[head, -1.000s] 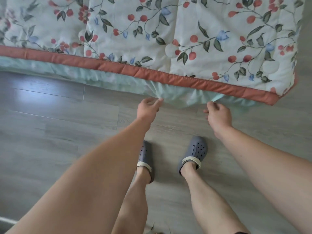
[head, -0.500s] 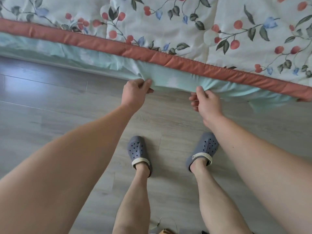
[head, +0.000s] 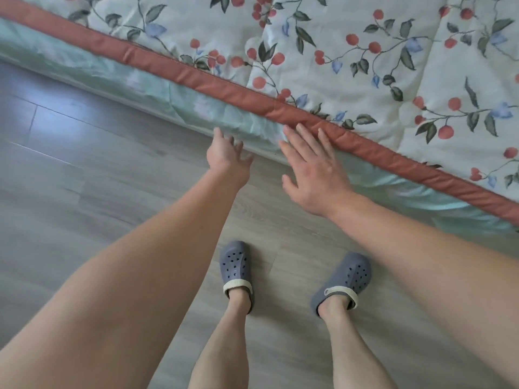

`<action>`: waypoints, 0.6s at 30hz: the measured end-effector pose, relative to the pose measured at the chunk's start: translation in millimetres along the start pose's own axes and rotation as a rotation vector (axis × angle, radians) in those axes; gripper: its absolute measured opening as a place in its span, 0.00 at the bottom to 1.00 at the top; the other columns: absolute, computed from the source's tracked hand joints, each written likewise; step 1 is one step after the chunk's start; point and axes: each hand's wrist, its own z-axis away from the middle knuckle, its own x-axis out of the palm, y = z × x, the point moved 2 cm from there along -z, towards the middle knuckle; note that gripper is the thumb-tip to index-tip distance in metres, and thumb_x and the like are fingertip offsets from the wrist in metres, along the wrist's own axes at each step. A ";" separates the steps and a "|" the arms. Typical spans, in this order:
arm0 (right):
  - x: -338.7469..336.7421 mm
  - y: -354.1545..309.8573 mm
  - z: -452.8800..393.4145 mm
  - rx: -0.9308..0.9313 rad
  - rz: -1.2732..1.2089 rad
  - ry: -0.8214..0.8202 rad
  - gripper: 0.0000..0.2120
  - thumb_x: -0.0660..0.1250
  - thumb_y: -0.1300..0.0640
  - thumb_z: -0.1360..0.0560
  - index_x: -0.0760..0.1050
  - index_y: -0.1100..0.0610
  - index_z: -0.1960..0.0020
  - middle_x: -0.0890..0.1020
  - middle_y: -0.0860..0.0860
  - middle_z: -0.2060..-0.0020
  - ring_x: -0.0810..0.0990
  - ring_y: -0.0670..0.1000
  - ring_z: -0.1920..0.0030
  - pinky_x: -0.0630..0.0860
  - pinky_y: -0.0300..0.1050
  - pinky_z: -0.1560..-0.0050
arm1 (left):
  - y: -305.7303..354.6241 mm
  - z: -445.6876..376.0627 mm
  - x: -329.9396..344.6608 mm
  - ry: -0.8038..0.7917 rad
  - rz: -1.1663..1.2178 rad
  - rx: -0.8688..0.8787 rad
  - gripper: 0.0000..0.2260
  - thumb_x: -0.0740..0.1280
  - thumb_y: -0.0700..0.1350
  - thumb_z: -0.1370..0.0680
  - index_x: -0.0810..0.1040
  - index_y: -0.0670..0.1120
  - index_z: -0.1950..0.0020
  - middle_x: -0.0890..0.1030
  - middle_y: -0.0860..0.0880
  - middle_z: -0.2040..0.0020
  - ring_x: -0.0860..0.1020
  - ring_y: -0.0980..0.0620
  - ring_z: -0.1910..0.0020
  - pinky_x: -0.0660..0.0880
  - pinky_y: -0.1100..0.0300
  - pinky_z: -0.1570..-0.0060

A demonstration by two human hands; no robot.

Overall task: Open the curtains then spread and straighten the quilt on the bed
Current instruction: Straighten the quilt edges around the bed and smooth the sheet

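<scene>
Grey wood-look floor planks (head: 84, 220) fill the lower and left parts of the frame, with a pale glare patch at the far left. Across the upper right, a bed runs diagonally from the upper left corner down to the right edge. On it lies the quilt (head: 365, 51), cream with red cherries, dark green leaves and small blue flowers, spread flat over the top of the frame. Its terracotta border (head: 224, 89) forms a long straight band along the bed's edge. Below that band hangs a pale mint sheet (head: 140, 80), slightly wrinkled, down to a light strip where bed meets floor.

Both bare forearms reach up from the bottom of the frame. At centre, the left hand (head: 227, 157) is spread open, fingers apart, holding nothing; its fingertips are at the lower edge of the mint sheet, and contact cannot be judged. Just to its right, the right hand (head: 314, 169) is flat, palm down, fingers wide and extended; its fingertips (head: 321, 133) lie against the terracotta border, with the palm over the sheet below. It grips nothing.

Lower centre, two bare legs stand on the floor in blue-grey perforated clogs (head: 237, 265) with cream heel straps, toes pointing toward the bed.
</scene>
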 end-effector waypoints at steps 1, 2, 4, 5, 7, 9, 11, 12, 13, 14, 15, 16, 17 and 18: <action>8.4 1.3 -5.6 -0.025 0.125 -0.112 0.38 0.60 0.47 0.19 0.52 0.58 0.14 0.48 0.54 0.14 0.43 0.56 0.14 0.41 0.61 0.16 | 5.9 -2.9 2.6 -0.062 0.070 -0.010 0.23 0.58 0.57 0.14 0.69 0.50 0.21 0.74 0.48 0.25 0.74 0.48 0.27 0.65 0.38 0.26; 16.3 3.9 -8.5 -0.048 0.223 -0.191 0.41 0.59 0.47 0.19 0.44 0.58 0.13 0.40 0.54 0.14 0.37 0.57 0.15 0.37 0.62 0.17 | 12.6 -6.1 2.6 -0.108 0.131 -0.021 0.25 0.56 0.60 0.14 0.68 0.53 0.20 0.72 0.47 0.23 0.71 0.48 0.24 0.61 0.38 0.24; 23.2 13.5 -4.3 -0.092 0.352 -0.260 0.41 0.58 0.48 0.19 0.42 0.59 0.14 0.33 0.56 0.16 0.32 0.59 0.16 0.33 0.63 0.18 | 22.1 -12.2 -0.7 -0.169 0.184 -0.052 0.28 0.53 0.65 0.15 0.62 0.57 0.17 0.67 0.45 0.20 0.65 0.45 0.20 0.56 0.38 0.21; 22.2 16.9 -2.4 -0.121 0.376 -0.275 0.40 0.58 0.48 0.19 0.44 0.60 0.14 0.33 0.57 0.16 0.32 0.59 0.16 0.33 0.64 0.18 | 26.0 -16.4 -5.8 -0.180 0.180 -0.061 0.30 0.52 0.67 0.16 0.58 0.58 0.16 0.66 0.44 0.19 0.64 0.44 0.19 0.55 0.38 0.20; 13.5 16.2 0.9 -0.197 0.335 -0.251 0.39 0.60 0.48 0.20 0.52 0.61 0.15 0.41 0.59 0.15 0.39 0.61 0.15 0.38 0.63 0.17 | 32.1 -17.7 -17.2 -0.181 0.158 -0.076 0.33 0.52 0.69 0.17 0.52 0.57 0.15 0.67 0.43 0.20 0.67 0.43 0.21 0.59 0.39 0.21; 1.1 4.7 -7.5 -0.337 0.276 -0.175 0.37 0.62 0.50 0.21 0.60 0.62 0.16 0.54 0.59 0.15 0.50 0.61 0.15 0.45 0.61 0.16 | 36.6 -18.9 -29.7 -0.137 0.148 -0.068 0.36 0.54 0.69 0.17 0.50 0.54 0.14 0.71 0.43 0.22 0.72 0.42 0.25 0.65 0.40 0.23; -10.8 -5.5 -27.4 -0.414 0.238 -0.104 0.36 0.60 0.50 0.21 0.60 0.61 0.16 0.58 0.58 0.15 0.54 0.58 0.15 0.47 0.60 0.16 | 38.7 -17.3 -35.2 -0.072 0.100 -0.012 0.35 0.55 0.67 0.16 0.54 0.50 0.15 0.72 0.45 0.23 0.73 0.45 0.25 0.66 0.41 0.25; -14.1 -11.9 -41.4 -0.410 0.248 -0.118 0.37 0.60 0.49 0.21 0.57 0.60 0.15 0.55 0.56 0.15 0.51 0.57 0.15 0.45 0.60 0.16 | 43.2 -15.2 -38.0 -0.045 0.084 0.045 0.33 0.54 0.65 0.15 0.58 0.49 0.15 0.72 0.47 0.23 0.73 0.48 0.25 0.65 0.43 0.25; -14.8 -19.1 -57.4 -0.384 0.271 -0.167 0.38 0.59 0.48 0.20 0.53 0.59 0.14 0.51 0.55 0.14 0.47 0.56 0.14 0.42 0.60 0.16 | 49.6 -13.4 -41.7 -0.007 0.065 0.120 0.30 0.54 0.63 0.14 0.61 0.48 0.16 0.73 0.50 0.24 0.73 0.51 0.26 0.63 0.46 0.24; -13.3 -20.2 -66.1 -0.333 0.299 -0.225 0.39 0.60 0.47 0.20 0.50 0.58 0.14 0.47 0.54 0.14 0.43 0.55 0.14 0.39 0.60 0.16 | 57.1 -10.5 -38.7 0.033 -0.004 0.213 0.28 0.54 0.61 0.13 0.62 0.48 0.17 0.72 0.52 0.24 0.71 0.53 0.26 0.61 0.50 0.22; -13.1 -19.6 -69.9 -0.311 0.322 -0.285 0.40 0.60 0.46 0.20 0.50 0.58 0.13 0.46 0.54 0.14 0.42 0.55 0.14 0.37 0.60 0.16 | 67.3 -8.7 -32.6 0.069 -0.090 0.325 0.26 0.53 0.58 0.12 0.61 0.49 0.16 0.68 0.53 0.20 0.67 0.53 0.23 0.58 0.53 0.20; -11.0 -19.2 -67.9 -0.351 0.314 -0.342 0.40 0.61 0.46 0.21 0.53 0.58 0.14 0.50 0.55 0.14 0.44 0.56 0.14 0.38 0.60 0.16 | 77.9 -8.7 -27.8 0.083 -0.169 0.439 0.26 0.52 0.56 0.12 0.57 0.48 0.15 0.61 0.52 0.17 0.61 0.53 0.19 0.55 0.54 0.19; -9.2 -19.5 -62.2 -0.432 0.260 -0.371 0.38 0.62 0.47 0.22 0.59 0.59 0.16 0.56 0.57 0.15 0.51 0.57 0.14 0.43 0.61 0.16 | 87.1 -12.1 -22.8 0.085 -0.229 0.539 0.26 0.51 0.55 0.11 0.53 0.48 0.14 0.55 0.51 0.14 0.55 0.53 0.16 0.52 0.54 0.18; -10.9 -21.0 -57.5 -0.518 0.175 -0.370 0.35 0.62 0.49 0.23 0.65 0.60 0.18 0.64 0.58 0.17 0.59 0.58 0.16 0.50 0.62 0.16 | 93.4 -17.4 -17.3 0.083 -0.266 0.602 0.27 0.51 0.54 0.12 0.50 0.48 0.14 0.51 0.50 0.14 0.51 0.53 0.16 0.50 0.53 0.17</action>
